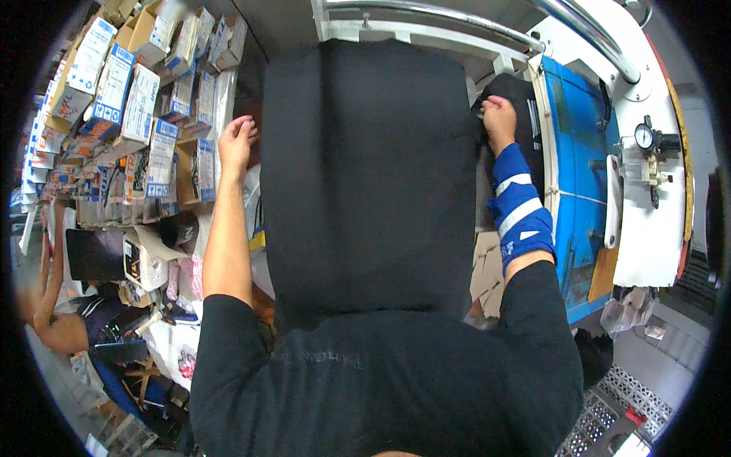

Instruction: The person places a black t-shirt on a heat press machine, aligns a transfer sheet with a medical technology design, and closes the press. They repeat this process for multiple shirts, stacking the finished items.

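A wide black cloth panel (369, 175) lies flat in front of me, with a faint crease running down its left part. Just beyond its left edge is my left hand (237, 145), fingers loosely bent and a little apart, with nothing visible in them. My right hand (499, 122) is at the panel's right edge, fingers curled in a pinch; what they hold, if anything, is hidden. Under and beside that hand lies another black cloth piece (525, 114) with white marks. A blue and white sleeve cover (521, 206) wraps my right forearm.
Stacked cardboard boxes (141, 103) crowd the left. A blue machine housing (579, 167) and a pressure gauge (644, 136) stand on the right. Metal rails (434, 11) cross beyond the panel. Another person's arm (53, 274) shows at far left. Brown cardboard (487, 270) lies beside the panel.
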The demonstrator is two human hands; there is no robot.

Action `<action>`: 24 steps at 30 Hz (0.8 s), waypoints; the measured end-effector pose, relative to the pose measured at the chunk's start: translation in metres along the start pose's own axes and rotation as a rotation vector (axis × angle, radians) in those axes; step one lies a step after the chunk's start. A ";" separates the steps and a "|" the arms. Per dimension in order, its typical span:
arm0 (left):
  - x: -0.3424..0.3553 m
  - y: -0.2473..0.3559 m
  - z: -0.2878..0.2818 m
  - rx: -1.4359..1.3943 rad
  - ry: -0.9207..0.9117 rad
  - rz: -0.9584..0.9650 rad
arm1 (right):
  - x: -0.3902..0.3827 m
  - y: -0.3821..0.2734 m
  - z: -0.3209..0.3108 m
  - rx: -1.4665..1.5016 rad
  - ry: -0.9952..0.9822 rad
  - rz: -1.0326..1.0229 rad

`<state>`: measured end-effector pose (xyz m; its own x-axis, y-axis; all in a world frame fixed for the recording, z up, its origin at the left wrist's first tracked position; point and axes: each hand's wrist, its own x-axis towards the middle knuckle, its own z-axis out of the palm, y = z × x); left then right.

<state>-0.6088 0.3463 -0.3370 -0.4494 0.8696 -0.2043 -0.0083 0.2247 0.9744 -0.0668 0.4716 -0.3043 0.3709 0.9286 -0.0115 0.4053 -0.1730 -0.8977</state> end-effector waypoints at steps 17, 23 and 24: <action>0.053 0.016 0.028 0.543 0.098 0.363 | 0.004 0.030 0.033 -0.176 0.142 -0.228; 0.053 0.027 0.033 0.561 0.204 0.428 | 0.006 0.023 0.024 -0.158 0.178 -0.277; 0.062 0.029 0.043 0.504 0.137 0.421 | 0.028 0.051 0.008 -0.161 0.176 -0.285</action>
<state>-0.5990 0.4260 -0.3252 -0.4329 0.8717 0.2295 0.5954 0.0853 0.7989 -0.0427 0.4917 -0.3541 0.3564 0.8788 0.3174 0.6343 0.0219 -0.7728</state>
